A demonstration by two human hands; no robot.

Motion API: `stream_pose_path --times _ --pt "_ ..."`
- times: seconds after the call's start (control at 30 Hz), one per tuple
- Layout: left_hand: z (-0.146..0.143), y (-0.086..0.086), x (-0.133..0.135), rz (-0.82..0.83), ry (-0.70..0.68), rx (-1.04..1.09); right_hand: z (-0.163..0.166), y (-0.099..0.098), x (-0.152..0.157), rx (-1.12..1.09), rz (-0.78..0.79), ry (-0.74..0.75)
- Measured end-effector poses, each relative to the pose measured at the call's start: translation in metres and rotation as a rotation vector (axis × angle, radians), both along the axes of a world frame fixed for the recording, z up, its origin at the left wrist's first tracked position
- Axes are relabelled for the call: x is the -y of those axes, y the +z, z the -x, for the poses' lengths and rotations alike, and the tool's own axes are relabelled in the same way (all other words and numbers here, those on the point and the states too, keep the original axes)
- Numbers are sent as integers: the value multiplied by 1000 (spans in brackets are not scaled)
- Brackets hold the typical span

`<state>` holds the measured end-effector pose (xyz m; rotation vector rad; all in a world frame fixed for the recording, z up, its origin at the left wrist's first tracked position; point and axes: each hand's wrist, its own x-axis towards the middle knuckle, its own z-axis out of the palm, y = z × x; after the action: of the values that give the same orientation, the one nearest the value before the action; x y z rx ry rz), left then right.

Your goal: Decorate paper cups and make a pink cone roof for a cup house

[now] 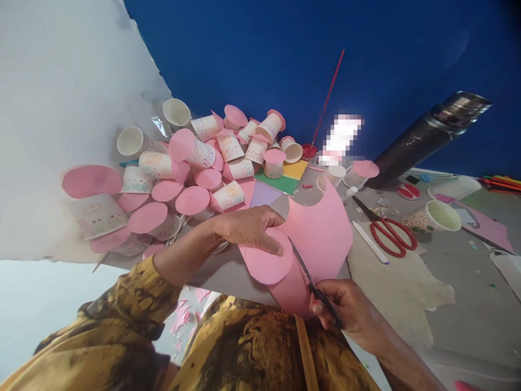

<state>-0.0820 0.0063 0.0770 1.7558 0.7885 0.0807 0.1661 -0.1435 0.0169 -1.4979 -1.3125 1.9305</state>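
The left hand [254,228] is gripping a pink paper disc [268,263] over a larger pink sheet [323,233], its thumb pressing on the disc's face, probably so that the layers are staying together (the fingers' hold underneath is not showing). The right hand [350,307] is gripping black-handled scissors [302,259], whose blades are pointing away from the body along the disc's right edge, apparently following the curve; whether they are parted, I cannot tell. Disc and sheet are overhanging the near edge of the table [468,277], perhaps giving the handles room. Paper cups [240,169] are crowding the far left, seemingly out of the elbows' way, while red-handled scissors [393,237] are lying beside a white marker [370,243], looking easily reachable.
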Motion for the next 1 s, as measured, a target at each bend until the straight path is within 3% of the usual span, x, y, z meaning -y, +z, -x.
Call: stream_pose_path --times 0.43,1.0 --pt "-3 3 -1 -37 -53 -38 -5 8 -5 20 37 17" --pt "-2 8 -3 -43 -93 -60 -8 5 -9 9 2 5"
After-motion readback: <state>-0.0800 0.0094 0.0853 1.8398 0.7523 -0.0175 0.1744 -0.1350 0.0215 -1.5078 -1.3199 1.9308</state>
